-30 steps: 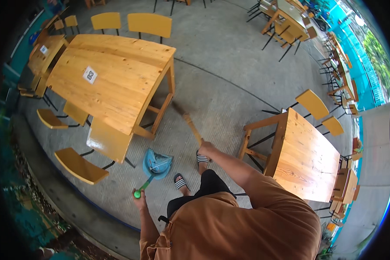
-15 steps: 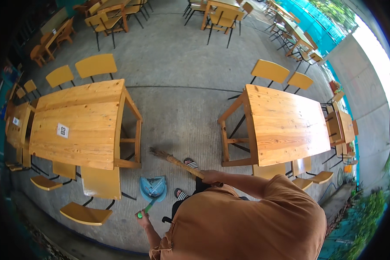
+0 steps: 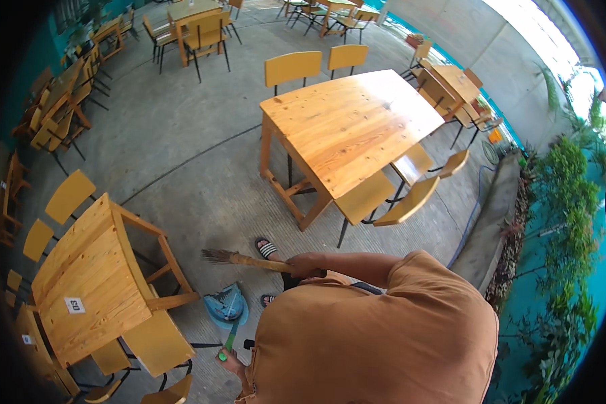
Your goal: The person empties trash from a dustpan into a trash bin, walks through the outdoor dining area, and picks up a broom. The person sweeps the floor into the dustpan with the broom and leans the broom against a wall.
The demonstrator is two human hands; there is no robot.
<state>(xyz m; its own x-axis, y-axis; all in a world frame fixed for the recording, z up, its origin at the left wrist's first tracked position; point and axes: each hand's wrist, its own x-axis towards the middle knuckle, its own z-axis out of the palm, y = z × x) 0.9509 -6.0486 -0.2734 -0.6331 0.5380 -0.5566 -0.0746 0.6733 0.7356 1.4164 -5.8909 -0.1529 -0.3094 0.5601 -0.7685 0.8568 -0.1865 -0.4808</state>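
My right hand is closed around the handle of a short broom, whose dark bristles point left above the concrete. In my left hand is the green handle of a blue dustpan. The pan hangs or rests low by my feet; whether it touches the floor I cannot tell. My striped sandals show between the broom and the dustpan. What lies inside the pan, if anything, is too small to make out.
A wooden table with yellow chairs stands at my left. Ahead to the right is another wooden table with chairs around it. A low concrete curb and a planted strip run along the right side.
My view has turned to the right, so the tables shift left and the plants show more. Broom and dustpan stay in my hands.
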